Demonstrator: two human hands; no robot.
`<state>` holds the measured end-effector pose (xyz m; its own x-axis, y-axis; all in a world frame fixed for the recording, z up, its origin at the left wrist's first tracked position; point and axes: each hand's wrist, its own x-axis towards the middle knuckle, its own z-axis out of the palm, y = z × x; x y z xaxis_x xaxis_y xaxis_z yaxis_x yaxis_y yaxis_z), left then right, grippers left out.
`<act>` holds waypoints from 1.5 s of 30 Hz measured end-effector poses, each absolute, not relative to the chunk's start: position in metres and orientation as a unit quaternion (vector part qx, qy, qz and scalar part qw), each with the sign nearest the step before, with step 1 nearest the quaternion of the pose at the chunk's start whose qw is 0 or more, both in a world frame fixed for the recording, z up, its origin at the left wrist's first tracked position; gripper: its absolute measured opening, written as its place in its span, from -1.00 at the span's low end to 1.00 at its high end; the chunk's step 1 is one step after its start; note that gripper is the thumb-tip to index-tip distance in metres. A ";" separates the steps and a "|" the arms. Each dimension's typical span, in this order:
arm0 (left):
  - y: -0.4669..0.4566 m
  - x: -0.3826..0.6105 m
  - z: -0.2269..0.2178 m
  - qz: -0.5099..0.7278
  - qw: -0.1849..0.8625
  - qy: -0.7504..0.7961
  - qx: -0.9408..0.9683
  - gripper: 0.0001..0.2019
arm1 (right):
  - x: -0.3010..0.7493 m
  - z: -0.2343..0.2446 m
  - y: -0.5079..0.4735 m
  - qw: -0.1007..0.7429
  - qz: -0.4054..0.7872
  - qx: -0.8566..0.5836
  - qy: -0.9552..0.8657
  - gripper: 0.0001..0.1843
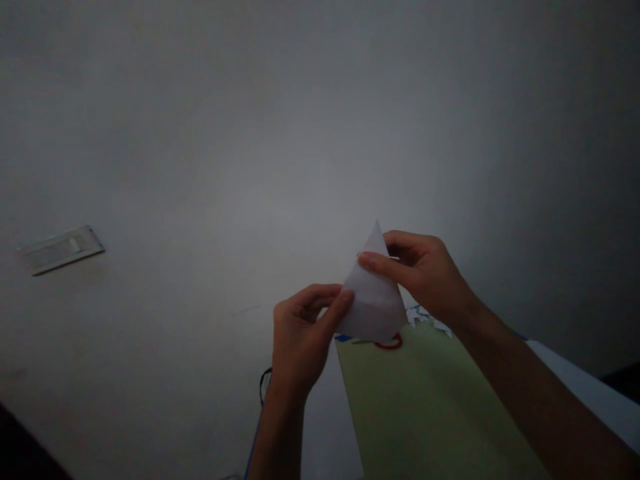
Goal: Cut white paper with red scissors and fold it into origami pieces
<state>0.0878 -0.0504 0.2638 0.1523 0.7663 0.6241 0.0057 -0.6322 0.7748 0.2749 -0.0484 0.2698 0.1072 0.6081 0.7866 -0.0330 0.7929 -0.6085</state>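
Observation:
A white folded paper triangle [375, 297] is held up in front of a pale wall, its point upward. My left hand [300, 337] pinches its lower left edge between thumb and fingers. My right hand [425, 273] grips its upper right side, with the thumb across the front and fingers curled behind. Both hands are closed on the paper. Below them lies a light green sheet [425, 407].
A pale wall [250, 133] fills most of the view, with a small rectangular plate [63, 249] fixed at the left. Something red [390, 344] and a bit of blue show at the green sheet's top edge. A white surface [585, 387] lies at the right. The scene is dim.

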 end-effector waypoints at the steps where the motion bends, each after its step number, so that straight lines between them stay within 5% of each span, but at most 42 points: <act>1: -0.049 0.086 0.263 0.584 0.323 0.282 0.689 -0.86 | 0.275 0.271 -0.048 0.716 0.217 -0.225 -0.625 -0.76; 28: -0.033 0.065 0.260 0.542 0.268 0.303 0.737 -0.83 | 0.278 0.268 -0.037 0.758 0.166 -0.210 -0.594 -0.88; 32: -0.030 0.052 0.262 0.528 0.181 0.302 0.773 -0.88 | 0.286 0.266 -0.037 0.716 0.118 -0.222 -0.651 -0.70; 38: -0.029 0.032 0.272 0.502 -0.015 0.301 0.811 -0.92 | 0.294 0.273 -0.045 0.611 -0.023 -0.269 -0.744 -0.94; 45: -0.034 0.025 0.276 0.502 -0.088 0.272 0.817 -0.94 | 0.294 0.273 -0.048 0.611 -0.032 -0.256 -0.749 -0.96</act>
<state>0.0248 -0.0337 0.2764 0.3492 0.3555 0.8670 0.5323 -0.8367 0.1288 0.2945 -0.0480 0.2730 -0.1229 0.3442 0.9308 0.4218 0.8671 -0.2649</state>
